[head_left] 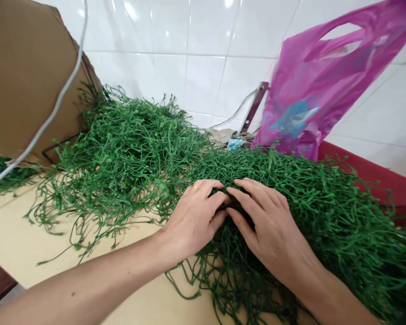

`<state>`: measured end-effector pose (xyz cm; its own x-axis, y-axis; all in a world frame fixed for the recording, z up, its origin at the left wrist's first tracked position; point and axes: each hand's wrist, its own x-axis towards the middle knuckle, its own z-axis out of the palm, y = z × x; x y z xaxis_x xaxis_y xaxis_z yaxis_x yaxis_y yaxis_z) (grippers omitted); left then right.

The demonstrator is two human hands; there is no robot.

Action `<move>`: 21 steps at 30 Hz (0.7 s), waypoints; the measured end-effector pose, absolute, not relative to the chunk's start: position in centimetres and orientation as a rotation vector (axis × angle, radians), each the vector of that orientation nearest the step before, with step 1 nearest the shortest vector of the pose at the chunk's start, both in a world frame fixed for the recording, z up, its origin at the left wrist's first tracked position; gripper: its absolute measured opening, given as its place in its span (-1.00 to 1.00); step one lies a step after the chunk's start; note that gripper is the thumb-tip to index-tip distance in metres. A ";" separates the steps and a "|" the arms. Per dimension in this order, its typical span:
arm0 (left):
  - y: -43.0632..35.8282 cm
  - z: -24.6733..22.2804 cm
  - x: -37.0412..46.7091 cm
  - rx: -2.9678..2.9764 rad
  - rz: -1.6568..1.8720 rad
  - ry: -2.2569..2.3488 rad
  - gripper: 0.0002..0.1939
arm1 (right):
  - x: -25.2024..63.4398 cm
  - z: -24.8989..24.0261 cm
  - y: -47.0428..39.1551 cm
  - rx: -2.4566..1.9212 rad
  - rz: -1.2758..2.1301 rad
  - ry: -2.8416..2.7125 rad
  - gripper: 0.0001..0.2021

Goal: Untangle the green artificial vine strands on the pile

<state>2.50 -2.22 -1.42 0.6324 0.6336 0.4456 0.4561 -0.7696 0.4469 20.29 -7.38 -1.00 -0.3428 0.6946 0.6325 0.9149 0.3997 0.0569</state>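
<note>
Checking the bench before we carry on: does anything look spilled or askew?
Mildly: loose green strands straggle from the left heap onto the tabletop, looking spilled. The pink bag also tilts rightward in view.

On a table [16,225], a left heap of stems [131,140] lies beside a cardboard box [27,81]; a right heap [334,203] has the left hand [192,219] and right hand [270,221] at its left end, a plastic carrier bag [331,85] and tiled wall [203,31] behind.

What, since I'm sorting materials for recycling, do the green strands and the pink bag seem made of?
Green strands: probably moulded plastic, low sheen; even colour, near-identical shapes. Pink bag: likely plastic film, slightly shiny; thin-looking, wrinkled, with soft highlights.
</note>
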 end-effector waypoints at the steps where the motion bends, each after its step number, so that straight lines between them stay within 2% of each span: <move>1: -2.1 -1.4 2.4 2.577 0.890 0.893 -0.84 | 20.1 -0.7 -7.8 -1.329 -0.583 -2.117 -0.74; 5: -1.6 -0.6 2.0 2.577 1.089 0.886 -0.86 | 18.1 -0.1 -10.3 -1.013 -0.604 -2.153 -0.81; 8: -1.3 0.8 1.7 2.297 1.361 0.872 -0.87 | 16.6 -0.8 -11.3 -0.729 -0.577 -2.372 -0.86; 10: -1.1 2.1 1.4 1.937 1.493 0.781 -0.88 | 16.1 -1.5 -11.0 -0.766 -0.559 -2.454 -0.83; 12: -0.9 3.2 1.0 1.581 1.545 0.634 -0.86 | 16.0 -2.2 -10.4 -0.987 -0.463 -2.447 -0.82; 15: -0.6 4.4 0.5 1.268 1.540 0.516 -0.85 | 16.2 -2.8 -9.5 -1.268 -0.266 -2.354 -0.78; 21: -0.1 4.2 1.0 0.983 1.190 0.664 -0.89 | 16.2 -3.0 -9.5 -1.282 -0.251 -2.382 -0.79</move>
<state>0.97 -0.11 4.19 0.2702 0.9605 0.0671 -0.4478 0.0636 0.8919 16.17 -9.47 -3.01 -0.4854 0.7527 0.4448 0.8289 0.5579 -0.0395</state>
